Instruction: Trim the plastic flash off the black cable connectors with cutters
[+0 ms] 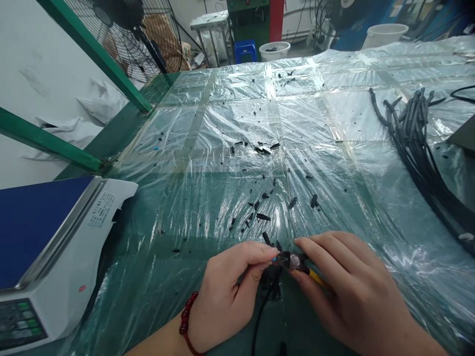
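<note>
My right hand (352, 287) is closed round a pair of cutting pliers (295, 261) with yellow handles, their dark jaws pointing left. The thumb and forefinger of my left hand (233, 291) pinch a thin black cable (260, 309), whose small blue end (274, 258) shows at the fingertips. The plier jaws meet that end; whether they are fully closed on it I cannot tell. Below my hands the cable runs down towards the near edge. Black offcuts (263, 217) lie scattered on the plastic sheet just beyond my fingers.
Clear plastic sheeting (208, 198) covers the green table. A weighing scale (85, 217) stands at the left, near green metal posts (96, 54). On the right lies a bundle of black cables (419, 138). Beyond the table are a fan (129, 29), a blue stool (245, 51) and white tubs (274, 52).
</note>
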`<state>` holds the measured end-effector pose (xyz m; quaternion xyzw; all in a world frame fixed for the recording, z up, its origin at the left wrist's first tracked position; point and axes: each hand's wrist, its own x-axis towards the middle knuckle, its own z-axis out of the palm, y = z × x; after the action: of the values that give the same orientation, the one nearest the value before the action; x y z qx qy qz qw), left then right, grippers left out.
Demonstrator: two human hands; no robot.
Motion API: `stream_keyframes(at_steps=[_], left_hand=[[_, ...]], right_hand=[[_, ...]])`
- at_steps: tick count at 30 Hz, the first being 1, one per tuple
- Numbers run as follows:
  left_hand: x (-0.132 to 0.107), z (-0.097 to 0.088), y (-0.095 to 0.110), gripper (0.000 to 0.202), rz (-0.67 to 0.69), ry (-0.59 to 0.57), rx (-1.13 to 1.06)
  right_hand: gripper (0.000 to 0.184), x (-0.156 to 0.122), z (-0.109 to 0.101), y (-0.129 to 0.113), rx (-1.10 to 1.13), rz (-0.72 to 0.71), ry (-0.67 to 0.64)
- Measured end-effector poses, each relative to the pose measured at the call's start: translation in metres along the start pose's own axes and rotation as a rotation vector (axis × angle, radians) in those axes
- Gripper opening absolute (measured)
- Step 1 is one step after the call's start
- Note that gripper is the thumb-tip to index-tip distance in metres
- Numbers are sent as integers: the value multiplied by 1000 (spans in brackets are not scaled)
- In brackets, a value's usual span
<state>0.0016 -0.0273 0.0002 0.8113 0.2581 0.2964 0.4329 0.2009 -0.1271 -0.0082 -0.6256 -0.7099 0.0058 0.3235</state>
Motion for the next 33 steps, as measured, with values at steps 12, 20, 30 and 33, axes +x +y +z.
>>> stream_keyframes(at_steps=[12,20,30,33], left_hand=[[0,1,0,34,2,2,0],[-1,0,1,33,-6,8,-11],[2,0,2,34,13,16,-7],[1,1,1,35,10,14,-18]], right_hand=[[21,-1,-2,1,49,6,-37],[24,-1,-3,4,50,2,-53],[26,-1,-7,5,41,-12,-89],[26,0,-7,5,36,-14,-95]])
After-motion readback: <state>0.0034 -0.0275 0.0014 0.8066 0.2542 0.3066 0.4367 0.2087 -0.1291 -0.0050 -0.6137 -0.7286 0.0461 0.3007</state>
